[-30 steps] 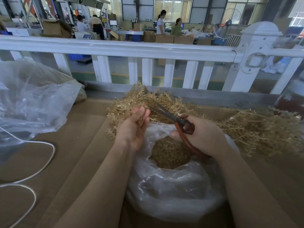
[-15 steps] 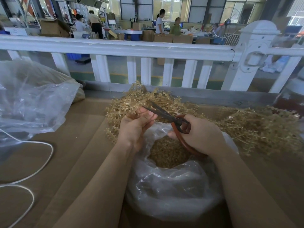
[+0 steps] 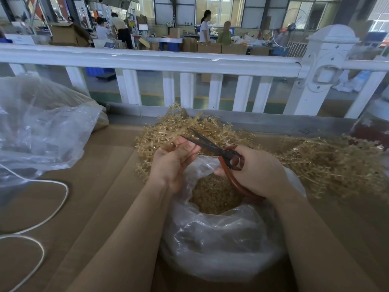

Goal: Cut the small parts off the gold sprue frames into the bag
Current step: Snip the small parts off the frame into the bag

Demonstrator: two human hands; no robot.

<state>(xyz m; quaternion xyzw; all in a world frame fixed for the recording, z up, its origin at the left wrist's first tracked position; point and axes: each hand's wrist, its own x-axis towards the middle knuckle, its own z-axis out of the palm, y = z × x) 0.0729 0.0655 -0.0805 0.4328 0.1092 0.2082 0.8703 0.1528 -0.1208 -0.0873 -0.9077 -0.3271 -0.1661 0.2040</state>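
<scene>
A heap of gold sprue frames [image 3: 166,131] lies on the cardboard behind the clear plastic bag [image 3: 221,239], whose open mouth shows a mound of cut gold parts [image 3: 212,194]. My left hand [image 3: 172,161] pinches a thin gold sprue piece above the bag's rim. My right hand [image 3: 256,169] grips the red-handled scissors [image 3: 210,146], whose dark blades are parted and point up-left over my left fingertips.
More gold sprue frames [image 3: 332,163] spread across the right side. A large crumpled clear bag [image 3: 42,127] sits at the left, with a white cord [image 3: 52,207] looping over the brown cardboard [image 3: 101,186]. A white railing [image 3: 168,60] runs along the far edge.
My left hand has drawn the sprue piece closer and curled its fingers round it. The scissors have shifted left toward those fingers, blades opening wider.
</scene>
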